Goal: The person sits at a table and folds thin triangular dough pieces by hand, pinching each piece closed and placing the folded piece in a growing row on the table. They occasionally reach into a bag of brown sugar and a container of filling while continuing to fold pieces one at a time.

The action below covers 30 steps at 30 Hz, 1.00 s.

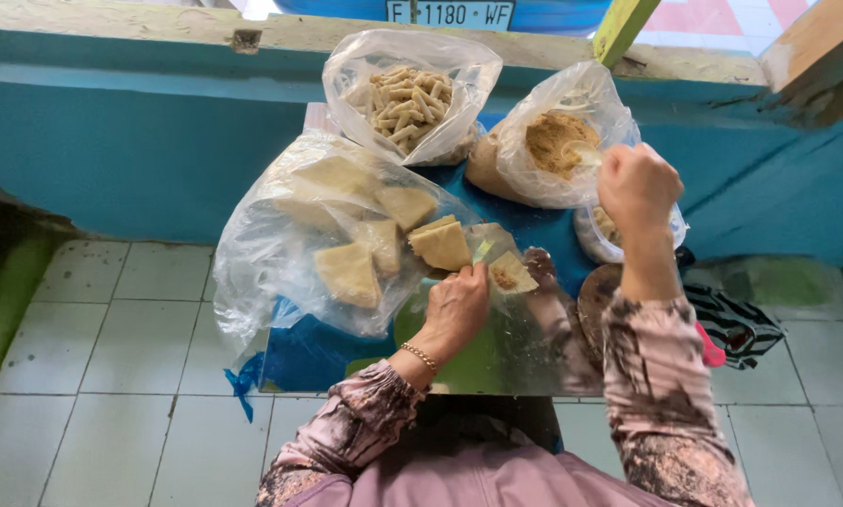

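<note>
Your right hand [636,183] is closed around a spoon [581,152] whose handle you cannot see; only its pale bowl shows, blurred, in the bag of brown crumbs [553,141]. Below that fist, a clear container [602,235] is mostly hidden by your wrist. Your left hand [455,305] covers part of the small wedge [511,274] it pinches.

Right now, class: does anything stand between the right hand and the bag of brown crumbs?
Nothing visible does. The right hand, closed on a spoon, is at the open mouth of the bag of brown crumbs. The spoon's bowl already reaches inside.
</note>
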### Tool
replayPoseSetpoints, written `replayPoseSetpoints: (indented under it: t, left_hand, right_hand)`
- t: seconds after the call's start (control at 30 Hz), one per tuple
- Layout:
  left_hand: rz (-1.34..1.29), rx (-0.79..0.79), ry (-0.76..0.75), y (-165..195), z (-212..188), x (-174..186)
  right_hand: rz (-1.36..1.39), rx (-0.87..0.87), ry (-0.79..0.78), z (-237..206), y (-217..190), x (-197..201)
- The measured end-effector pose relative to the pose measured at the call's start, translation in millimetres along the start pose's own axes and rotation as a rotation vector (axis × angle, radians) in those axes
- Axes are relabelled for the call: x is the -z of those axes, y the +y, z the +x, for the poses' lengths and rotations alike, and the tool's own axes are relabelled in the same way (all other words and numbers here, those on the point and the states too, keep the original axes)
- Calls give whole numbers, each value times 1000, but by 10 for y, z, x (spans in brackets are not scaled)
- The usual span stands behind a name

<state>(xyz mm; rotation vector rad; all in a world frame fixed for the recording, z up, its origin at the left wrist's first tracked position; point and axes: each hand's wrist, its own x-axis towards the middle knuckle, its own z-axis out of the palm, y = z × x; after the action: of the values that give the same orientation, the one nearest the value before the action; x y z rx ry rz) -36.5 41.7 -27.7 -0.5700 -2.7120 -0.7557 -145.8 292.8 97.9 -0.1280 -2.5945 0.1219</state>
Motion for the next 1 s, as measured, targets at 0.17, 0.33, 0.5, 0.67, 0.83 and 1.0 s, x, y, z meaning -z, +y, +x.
replayPoseSetpoints:
  t: [0.17, 0.33, 0.5, 0.67, 0.83, 1.0]
  left_hand:
    - [-56, -25, -17, 24, 70, -3]
    - [-125, -31, -99, 40, 69, 122]
    - [-162, -56, -123, 18, 17, 236]
    - [-157, -74, -78, 17, 21, 245]
    - [-146, -84, -124, 110, 35, 222]
    - [-154, -99, -162, 112, 67, 260]
  right_hand:
    - [-173, 401, 305, 5, -330, -51]
    - [94, 415, -17, -985, -528, 44]
    - [188, 264, -11, -1651, -533, 74]
    - [91, 201, -41, -1799, -511, -41]
    - [65, 196, -37, -1814, -543, -140]
    - [187, 149, -46, -1801, -545, -145]
